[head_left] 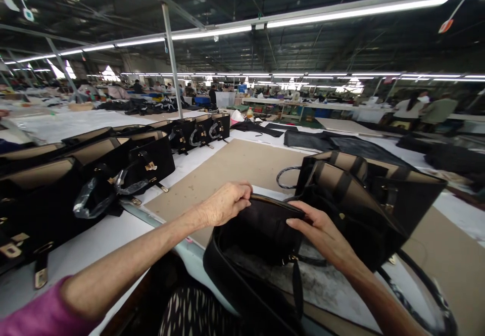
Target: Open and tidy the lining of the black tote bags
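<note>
A black handbag (265, 230) with a wide strap and small gold-coloured hardware is held at the near table edge, its top rim towards me. My left hand (229, 202) pinches the left end of that rim between thumb and fingers. At the rim's right end, my right hand (316, 227) grips with the thumb on the near side and the fingers behind. The strap (227, 270) loops down in front towards my lap. Just beyond my right hand stand black bags with tan lining (341, 189), their mouths open.
Rows of black handbags (147, 159) with plastic-wrapped handles and gold clasps stand on the left. A tan board (242, 159) covers the table's middle. Black flat pieces (314, 141) lie farther back. A metal post (172, 58) rises behind the left row. People (413, 106) are in the background.
</note>
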A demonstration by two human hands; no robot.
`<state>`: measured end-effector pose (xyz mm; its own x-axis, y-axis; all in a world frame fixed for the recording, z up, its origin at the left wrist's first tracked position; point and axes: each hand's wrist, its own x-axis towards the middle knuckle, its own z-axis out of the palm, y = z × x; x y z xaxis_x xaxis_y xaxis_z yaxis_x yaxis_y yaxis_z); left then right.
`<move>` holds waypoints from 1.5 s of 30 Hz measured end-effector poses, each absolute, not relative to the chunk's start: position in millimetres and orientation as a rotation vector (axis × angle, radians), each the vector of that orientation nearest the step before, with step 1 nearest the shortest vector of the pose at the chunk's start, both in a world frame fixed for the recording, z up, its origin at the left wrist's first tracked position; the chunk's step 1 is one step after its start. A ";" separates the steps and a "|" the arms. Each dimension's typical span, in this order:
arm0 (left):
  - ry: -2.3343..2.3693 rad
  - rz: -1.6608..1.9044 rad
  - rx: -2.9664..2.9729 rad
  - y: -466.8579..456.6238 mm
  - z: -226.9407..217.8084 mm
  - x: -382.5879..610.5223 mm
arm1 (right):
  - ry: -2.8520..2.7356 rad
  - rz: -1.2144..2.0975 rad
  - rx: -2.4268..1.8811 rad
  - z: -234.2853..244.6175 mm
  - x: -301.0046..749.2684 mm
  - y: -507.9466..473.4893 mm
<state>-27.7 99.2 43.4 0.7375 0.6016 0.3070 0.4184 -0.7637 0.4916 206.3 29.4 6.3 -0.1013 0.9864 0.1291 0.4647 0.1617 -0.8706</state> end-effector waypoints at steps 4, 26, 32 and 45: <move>0.710 0.606 2.603 94.4 48.0 -13.5 | -1.707 0.767 -1.492 17.7 215.3 7.4; 0.719 0.591 2.487 99.9 31.4 58.6 | -1.637 0.179 -1.635 -8.8 262.8 -11.9; 0.859 0.571 2.423 96.9 33.6 62.5 | -1.656 0.186 -1.616 -2.6 261.7 -8.8; 1.019 0.608 2.303 91.6 35.1 67.4 | -1.690 0.017 -1.702 -2.6 257.0 -3.9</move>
